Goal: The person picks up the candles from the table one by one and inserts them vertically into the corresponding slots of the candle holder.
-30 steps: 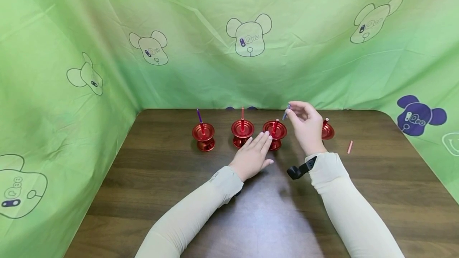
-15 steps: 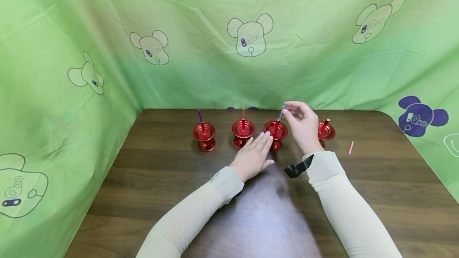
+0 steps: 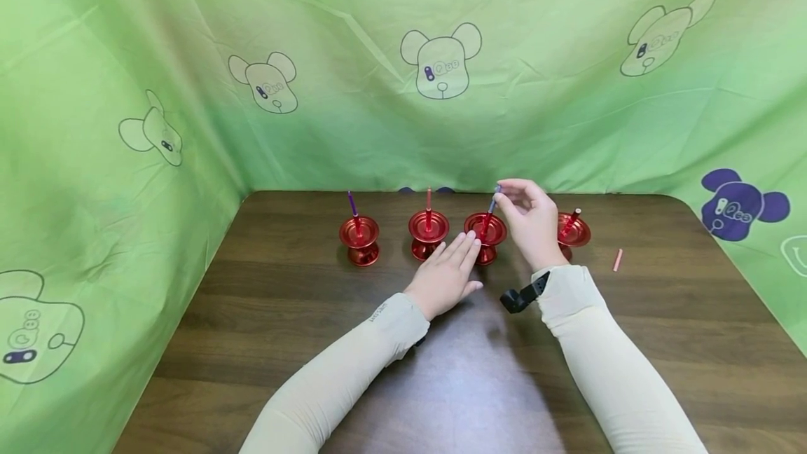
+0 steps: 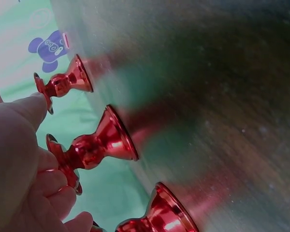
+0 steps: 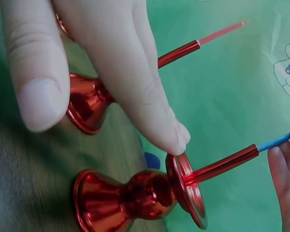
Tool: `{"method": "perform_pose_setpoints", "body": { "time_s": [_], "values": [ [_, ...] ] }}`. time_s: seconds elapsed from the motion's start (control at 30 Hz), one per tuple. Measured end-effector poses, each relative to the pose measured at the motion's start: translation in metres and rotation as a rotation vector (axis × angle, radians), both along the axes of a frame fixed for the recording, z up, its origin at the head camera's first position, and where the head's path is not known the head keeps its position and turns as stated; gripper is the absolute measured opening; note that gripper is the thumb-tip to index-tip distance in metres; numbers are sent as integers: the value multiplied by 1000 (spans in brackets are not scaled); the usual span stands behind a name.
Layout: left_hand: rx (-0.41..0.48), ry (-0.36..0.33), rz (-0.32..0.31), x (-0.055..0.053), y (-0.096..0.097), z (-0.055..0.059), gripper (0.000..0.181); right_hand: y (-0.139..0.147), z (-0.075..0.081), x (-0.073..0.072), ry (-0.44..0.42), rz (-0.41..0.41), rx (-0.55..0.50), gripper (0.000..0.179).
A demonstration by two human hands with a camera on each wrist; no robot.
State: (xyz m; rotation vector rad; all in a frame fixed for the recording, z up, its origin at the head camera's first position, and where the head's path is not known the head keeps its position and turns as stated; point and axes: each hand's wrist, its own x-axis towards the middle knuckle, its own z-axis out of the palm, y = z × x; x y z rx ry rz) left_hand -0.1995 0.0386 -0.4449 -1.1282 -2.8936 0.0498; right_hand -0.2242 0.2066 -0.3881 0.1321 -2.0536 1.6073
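Observation:
Between thumb and fingers, my right hand pinches a thin blue candle. Its lower end meets the top of the red tube rising from the third red metal candle holder, counted from the left. My left hand lies palm down with fairly straight fingers, the fingertips resting on that holder's dish rim. To the left, a red holder bears a pinkish-red candle, and the leftmost holder bears a purple candle. My right hand partly hides the fourth holder, whose tube shows no candle.
A short pink candle lies on the brown wooden table, right of the fourth holder. Green printed cloth hangs behind the table's back edge and along both sides.
My right hand has moved left and slightly down, bringing the blue candle from beside the third holder onto the top of its tube. My left hand has stayed on the rim.

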Motion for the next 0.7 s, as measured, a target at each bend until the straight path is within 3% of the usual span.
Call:
{"method": "perform_pose_setpoints", "body": {
  "time_s": [0.13, 0.3, 0.47, 0.7],
  "values": [
    [5, -6, -6, 0, -1, 1, 74, 1, 0, 1, 16, 3, 56, 23],
    [8, 13, -10, 0, -2, 0, 74, 9, -13, -10, 46, 27, 128, 22],
    [9, 19, -10, -1, -1, 0, 73, 13, -16, -14, 76, 53, 212, 19],
    [12, 0, -5, -2, 0, -1, 73, 13, -17, -14, 57, 65, 198, 20]
  ]
}}
